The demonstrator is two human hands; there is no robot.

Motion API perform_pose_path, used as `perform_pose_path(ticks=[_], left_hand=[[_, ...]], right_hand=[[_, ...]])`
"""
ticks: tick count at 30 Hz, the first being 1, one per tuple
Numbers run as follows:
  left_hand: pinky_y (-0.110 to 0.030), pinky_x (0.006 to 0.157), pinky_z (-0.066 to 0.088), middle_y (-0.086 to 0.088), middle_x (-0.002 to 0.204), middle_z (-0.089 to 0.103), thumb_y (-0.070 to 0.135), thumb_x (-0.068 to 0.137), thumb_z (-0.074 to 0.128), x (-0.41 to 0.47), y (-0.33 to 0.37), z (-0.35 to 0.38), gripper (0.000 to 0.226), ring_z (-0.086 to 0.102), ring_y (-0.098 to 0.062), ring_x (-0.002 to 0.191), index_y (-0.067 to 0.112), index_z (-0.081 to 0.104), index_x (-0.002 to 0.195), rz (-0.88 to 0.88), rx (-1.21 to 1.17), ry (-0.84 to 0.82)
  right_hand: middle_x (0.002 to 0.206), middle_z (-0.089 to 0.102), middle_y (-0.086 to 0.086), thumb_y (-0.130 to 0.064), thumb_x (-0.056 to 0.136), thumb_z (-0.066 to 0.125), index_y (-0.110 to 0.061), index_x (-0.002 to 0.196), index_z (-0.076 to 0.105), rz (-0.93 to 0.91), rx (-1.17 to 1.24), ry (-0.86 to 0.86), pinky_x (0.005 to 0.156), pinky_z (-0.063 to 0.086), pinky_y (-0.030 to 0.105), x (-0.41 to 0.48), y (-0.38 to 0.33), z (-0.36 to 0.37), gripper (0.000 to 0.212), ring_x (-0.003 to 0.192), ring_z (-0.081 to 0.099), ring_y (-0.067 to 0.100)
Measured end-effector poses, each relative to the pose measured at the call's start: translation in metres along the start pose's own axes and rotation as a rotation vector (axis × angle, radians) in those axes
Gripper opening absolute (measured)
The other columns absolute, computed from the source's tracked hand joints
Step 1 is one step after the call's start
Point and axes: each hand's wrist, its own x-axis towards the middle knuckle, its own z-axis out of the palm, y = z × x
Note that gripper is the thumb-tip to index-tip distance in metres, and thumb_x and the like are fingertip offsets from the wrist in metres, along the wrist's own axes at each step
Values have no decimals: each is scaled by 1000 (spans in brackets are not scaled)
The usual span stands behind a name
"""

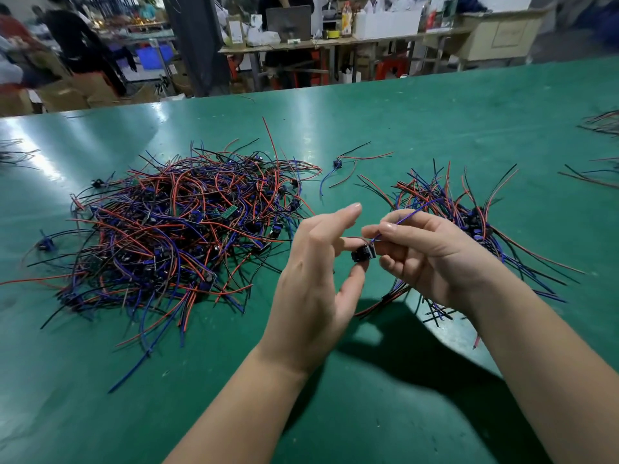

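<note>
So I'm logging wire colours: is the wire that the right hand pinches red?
No, the wire pinched by the right hand is blue, leading to the small black part in the left hand.

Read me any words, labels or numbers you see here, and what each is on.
None readable.
Green board in the pile: print too small.
Carton label at the back: blurred.
Black part in the left hand, blue wire in the right hand: no marking shows.
</note>
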Motion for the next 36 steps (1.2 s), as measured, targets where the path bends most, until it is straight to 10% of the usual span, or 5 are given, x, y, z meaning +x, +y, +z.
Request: perform_pose_path(ticks=[13,22,36], left_hand=[[-18,82,48,15,93,64,20,83,71,5,-1,-2,18,62,0,89,22,61,97,-237,60,139],[-16,56,52,4,70,70,14,94,56,29,-4,-18,9,68,-7,61,18,55,86,-986,-955,545],[-18,55,54,4,63,66,24,60,70,30,3,-21,30,68,-7,62,17,54,84,-1076,-1114,310]], right_hand=[[91,74,8,-12,70,63,-19,75,75,-80,109,-129,59,55,20,-6,-3,7,15,81,72,17],[79,73,8,-14,74,58,-15,83,77,-73,91,-92,59,55,19,-3,-8,2,21,69,70,14],[74,69,6,-16,71,59,-14,79,76,-58,10,58,55,51,19,-2,-9,-4,19,58,63,15]])
